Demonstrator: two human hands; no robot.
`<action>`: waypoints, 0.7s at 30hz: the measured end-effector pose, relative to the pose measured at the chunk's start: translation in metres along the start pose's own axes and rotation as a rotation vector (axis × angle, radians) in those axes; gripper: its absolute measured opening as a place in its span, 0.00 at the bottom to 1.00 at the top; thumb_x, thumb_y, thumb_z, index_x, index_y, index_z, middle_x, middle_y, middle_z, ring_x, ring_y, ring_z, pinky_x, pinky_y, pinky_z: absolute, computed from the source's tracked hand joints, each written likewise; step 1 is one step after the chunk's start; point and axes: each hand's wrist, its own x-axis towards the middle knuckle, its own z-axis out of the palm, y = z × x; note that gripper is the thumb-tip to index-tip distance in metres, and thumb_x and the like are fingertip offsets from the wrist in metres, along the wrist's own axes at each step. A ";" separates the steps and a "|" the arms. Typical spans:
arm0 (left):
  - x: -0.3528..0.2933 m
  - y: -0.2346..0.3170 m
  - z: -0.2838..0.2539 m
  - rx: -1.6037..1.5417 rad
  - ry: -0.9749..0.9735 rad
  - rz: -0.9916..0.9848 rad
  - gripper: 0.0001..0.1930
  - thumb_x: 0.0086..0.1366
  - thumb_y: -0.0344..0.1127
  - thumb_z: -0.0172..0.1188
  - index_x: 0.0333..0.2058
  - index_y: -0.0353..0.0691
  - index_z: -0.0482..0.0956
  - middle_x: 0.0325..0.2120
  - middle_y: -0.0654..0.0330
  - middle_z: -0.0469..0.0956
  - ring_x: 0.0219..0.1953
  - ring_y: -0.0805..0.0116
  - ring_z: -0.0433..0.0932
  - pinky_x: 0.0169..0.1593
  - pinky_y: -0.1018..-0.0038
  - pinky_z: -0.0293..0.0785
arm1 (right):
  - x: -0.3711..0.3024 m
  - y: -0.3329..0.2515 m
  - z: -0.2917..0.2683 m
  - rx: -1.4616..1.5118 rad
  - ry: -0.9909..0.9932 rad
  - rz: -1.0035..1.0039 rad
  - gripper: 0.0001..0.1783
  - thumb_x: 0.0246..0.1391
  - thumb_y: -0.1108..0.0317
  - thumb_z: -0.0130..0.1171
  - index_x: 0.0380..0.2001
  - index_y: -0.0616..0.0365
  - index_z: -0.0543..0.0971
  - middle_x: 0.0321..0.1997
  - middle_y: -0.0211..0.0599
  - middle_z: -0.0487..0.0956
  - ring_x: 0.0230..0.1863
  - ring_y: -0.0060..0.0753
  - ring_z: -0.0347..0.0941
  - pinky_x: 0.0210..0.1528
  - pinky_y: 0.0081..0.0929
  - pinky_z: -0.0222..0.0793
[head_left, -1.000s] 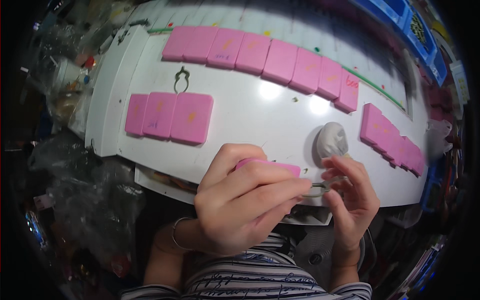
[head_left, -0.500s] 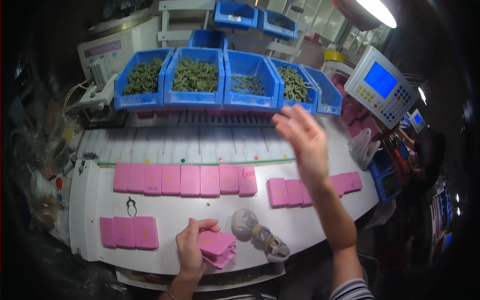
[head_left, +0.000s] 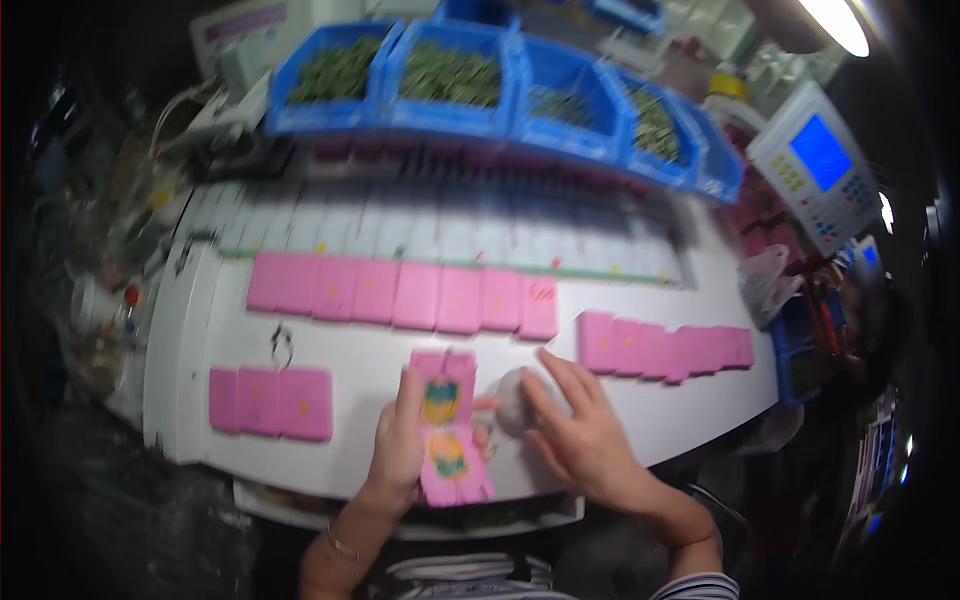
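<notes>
Since the picture from half a second ago, the right hand (head_left: 585, 440) has been brought down from high up near the blue bins (head_left: 500, 80) to the table, and the pink cards have been moved up and spread out flat under the left hand (head_left: 400, 450). The pink card stack (head_left: 448, 430) is now seen lying near the front edge of the white table (head_left: 350, 370), with its yellow and green middle showing. It is pressed down along its left side by the left hand, with the fingers laid flat and the thumb side hidden. The cards look thin, light and a bit bendy, so they could be slid or bent easily; they would best be taken by the edges, not by the printed middle. The right hand is held loosely, with fingers spread, and is rested just beside the cards on a small round grey thing (head_left: 515, 400); whether that thing is gripped cannot be told. To the left, a short row of pink cards (head_left: 270, 402) is laid out. Farther back, a long row of pink cards (head_left: 400, 292) is set, and another row (head_left: 665, 347) is seen on the right. Green bits are held in the blue bins behind. A grey box with a blue screen (head_left: 815, 165) is placed at the far right.
</notes>
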 end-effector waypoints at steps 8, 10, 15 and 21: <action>0.000 0.004 -0.004 0.166 0.026 0.035 0.32 0.68 0.55 0.29 0.39 0.28 0.71 0.33 0.47 0.76 0.22 0.68 0.75 0.26 0.72 0.76 | -0.010 -0.024 -0.006 0.165 0.267 0.022 0.33 0.33 0.85 0.54 0.50 0.58 0.71 0.56 0.57 0.64 0.40 0.44 0.68 0.42 0.32 0.66; 0.002 -0.002 -0.003 0.202 0.040 0.010 0.32 0.68 0.55 0.29 0.37 0.28 0.72 0.32 0.48 0.77 0.21 0.68 0.75 0.26 0.72 0.76 | 0.003 -0.030 0.013 0.119 0.236 -0.112 0.32 0.33 0.83 0.55 0.49 0.56 0.73 0.56 0.55 0.65 0.39 0.42 0.68 0.42 0.31 0.66; 0.000 -0.009 -0.015 0.295 0.043 0.118 0.31 0.69 0.52 0.29 0.34 0.30 0.74 0.26 0.53 0.76 0.26 0.69 0.76 0.31 0.75 0.75 | 0.005 -0.035 0.011 0.128 0.069 -0.117 0.27 0.34 0.78 0.56 0.45 0.53 0.76 0.55 0.51 0.68 0.39 0.38 0.68 0.42 0.27 0.66; 0.005 -0.010 -0.013 0.324 0.057 0.117 0.30 0.69 0.53 0.29 0.37 0.30 0.73 0.30 0.55 0.76 0.30 0.71 0.76 0.36 0.77 0.74 | 0.001 -0.030 0.029 0.027 0.310 -0.210 0.29 0.32 0.77 0.57 0.46 0.52 0.76 0.54 0.47 0.69 0.37 0.38 0.67 0.40 0.27 0.67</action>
